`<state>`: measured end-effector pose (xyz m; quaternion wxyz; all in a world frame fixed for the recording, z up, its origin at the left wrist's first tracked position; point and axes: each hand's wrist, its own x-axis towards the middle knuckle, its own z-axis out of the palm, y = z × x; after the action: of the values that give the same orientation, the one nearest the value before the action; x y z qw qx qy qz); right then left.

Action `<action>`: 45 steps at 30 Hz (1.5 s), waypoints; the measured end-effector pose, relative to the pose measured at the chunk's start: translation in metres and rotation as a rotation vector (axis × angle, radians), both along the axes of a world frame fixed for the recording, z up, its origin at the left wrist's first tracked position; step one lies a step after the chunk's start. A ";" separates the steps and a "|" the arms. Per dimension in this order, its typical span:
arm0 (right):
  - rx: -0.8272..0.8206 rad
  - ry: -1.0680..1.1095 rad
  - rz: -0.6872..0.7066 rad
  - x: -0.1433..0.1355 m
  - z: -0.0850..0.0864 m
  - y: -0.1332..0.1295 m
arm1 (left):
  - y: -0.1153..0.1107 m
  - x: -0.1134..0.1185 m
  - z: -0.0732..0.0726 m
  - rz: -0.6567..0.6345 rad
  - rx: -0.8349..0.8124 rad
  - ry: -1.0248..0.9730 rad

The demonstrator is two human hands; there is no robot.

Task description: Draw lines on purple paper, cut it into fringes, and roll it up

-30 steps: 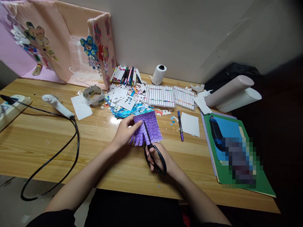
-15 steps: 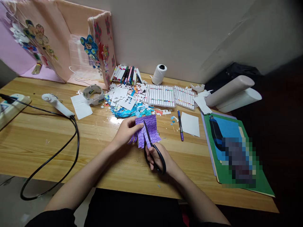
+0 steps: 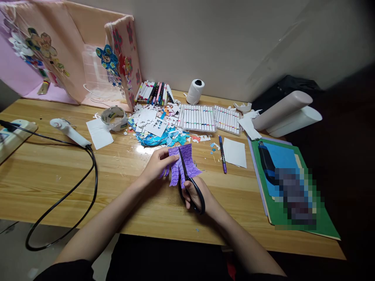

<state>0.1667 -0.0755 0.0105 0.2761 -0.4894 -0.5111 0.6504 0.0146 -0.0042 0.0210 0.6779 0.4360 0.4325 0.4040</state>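
Observation:
A sheet of purple paper [image 3: 193, 166] with dark wavy lines is pinched between the thumb and fingers of my left hand [image 3: 159, 164]. Its lower edge is slit into strips. My right hand [image 3: 196, 191] grips black-handled scissors [image 3: 201, 201] by their loops, and the blades lie along a cut running up the middle of the paper. Part of the sheet's left side is hidden behind my left hand. Beyond my hands lies a heap of paper scraps [image 3: 152, 119].
At the back stand marker sets [image 3: 197, 118], a thread spool [image 3: 195, 91] and a pink decorated box [image 3: 123, 62]. Left are a tape roll [image 3: 117, 119], a glue gun [image 3: 70, 132] and its looping cord. A purple marker [image 3: 222, 155], white paper [image 3: 235, 152] and green card [image 3: 304, 218] lie right.
The scissor blades have come closer together in the cut, and the paper's right part flares out a little more. The view has shifted slightly; both hands keep their hold.

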 end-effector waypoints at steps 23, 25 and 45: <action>0.247 0.101 -0.535 0.018 0.001 0.026 | 0.002 -0.002 0.004 0.194 0.202 0.084; 0.282 0.101 -0.568 0.019 0.002 0.027 | 0.001 0.000 0.006 0.163 0.216 0.089; 0.044 0.203 -0.280 0.034 0.010 0.026 | 0.005 -0.005 0.011 0.074 0.005 0.172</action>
<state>0.2008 -0.0494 0.0201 0.4249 -0.4811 -0.4217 0.6404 0.0095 0.0005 0.0319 0.6218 0.4545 0.5038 0.3910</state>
